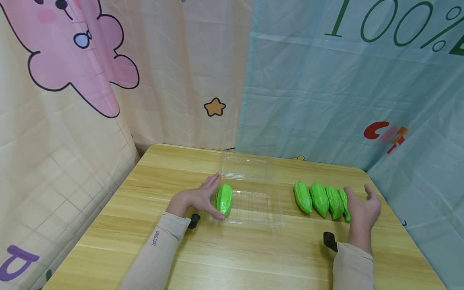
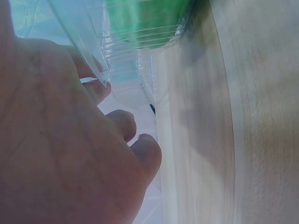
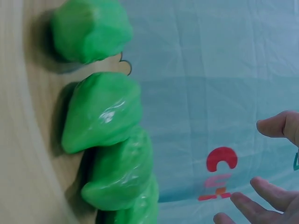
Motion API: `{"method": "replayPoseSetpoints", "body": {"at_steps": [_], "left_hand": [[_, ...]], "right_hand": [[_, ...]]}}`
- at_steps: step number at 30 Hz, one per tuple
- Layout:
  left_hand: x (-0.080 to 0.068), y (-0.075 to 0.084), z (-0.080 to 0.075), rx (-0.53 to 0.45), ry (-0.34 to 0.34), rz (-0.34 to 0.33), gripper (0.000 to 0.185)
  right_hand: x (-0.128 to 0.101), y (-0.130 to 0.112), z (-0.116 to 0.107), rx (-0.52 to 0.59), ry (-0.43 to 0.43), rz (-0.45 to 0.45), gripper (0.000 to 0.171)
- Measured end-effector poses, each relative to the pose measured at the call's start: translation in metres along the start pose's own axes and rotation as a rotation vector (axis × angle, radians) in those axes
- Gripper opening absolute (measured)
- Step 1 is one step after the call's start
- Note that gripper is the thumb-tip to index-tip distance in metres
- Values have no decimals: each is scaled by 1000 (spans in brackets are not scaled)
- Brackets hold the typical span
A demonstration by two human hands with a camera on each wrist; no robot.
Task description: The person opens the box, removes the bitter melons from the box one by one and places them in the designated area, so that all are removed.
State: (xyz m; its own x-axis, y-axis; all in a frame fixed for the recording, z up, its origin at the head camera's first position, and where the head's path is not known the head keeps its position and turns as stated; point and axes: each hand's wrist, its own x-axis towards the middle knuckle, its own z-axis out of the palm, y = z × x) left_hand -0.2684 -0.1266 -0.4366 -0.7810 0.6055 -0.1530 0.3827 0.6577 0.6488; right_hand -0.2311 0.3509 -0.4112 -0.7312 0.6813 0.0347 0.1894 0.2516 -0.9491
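Observation:
A clear plastic clamshell box [image 1: 253,221] lies with its lid [image 1: 246,167] folded back. One green bitter melon [image 1: 224,200] is in its left end. My left hand [image 1: 198,199] holds the box's left side, thumb at the near corner and fingers at the far one; in the left wrist view its fingertips meet the clear rim [image 2: 100,77]. To the right, several green bitter melons [image 1: 319,200] lie side by side in a row. My right hand [image 1: 364,209] is beside the rightmost melon [image 1: 344,203], fingers spread and apart from it in the right wrist view, holding nothing.
The light wooden table [image 1: 282,257] has a rounded far edge. Printed curtains [image 1: 181,80] hang close behind it and along both sides. A dark wrist-camera mount [image 1: 330,241] sticks out from each sleeve.

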Motion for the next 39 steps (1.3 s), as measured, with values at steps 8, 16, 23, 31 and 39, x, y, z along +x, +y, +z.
{"method": "replayPoseSetpoints", "body": {"at_steps": [8,16,23,31,39], "left_hand": [[0,1,-1,2,-8,-4,146],[0,0,-1,-4,-2,0,146],[-1,2,-1,15,-10,-10,145],[-1,2,-1,35,-14,-15,144],[0,1,0,28,-10,-8,144]], "right_hand": [[-11,-19,-1,49,-16,-16,79],[-18,-31,1,70,-33,-37,80],[-24,-40,0,99,-71,-20,79],[-31,-46,2,79,-113,-58,79],[-37,-51,13,15,-170,-102,84]]}}
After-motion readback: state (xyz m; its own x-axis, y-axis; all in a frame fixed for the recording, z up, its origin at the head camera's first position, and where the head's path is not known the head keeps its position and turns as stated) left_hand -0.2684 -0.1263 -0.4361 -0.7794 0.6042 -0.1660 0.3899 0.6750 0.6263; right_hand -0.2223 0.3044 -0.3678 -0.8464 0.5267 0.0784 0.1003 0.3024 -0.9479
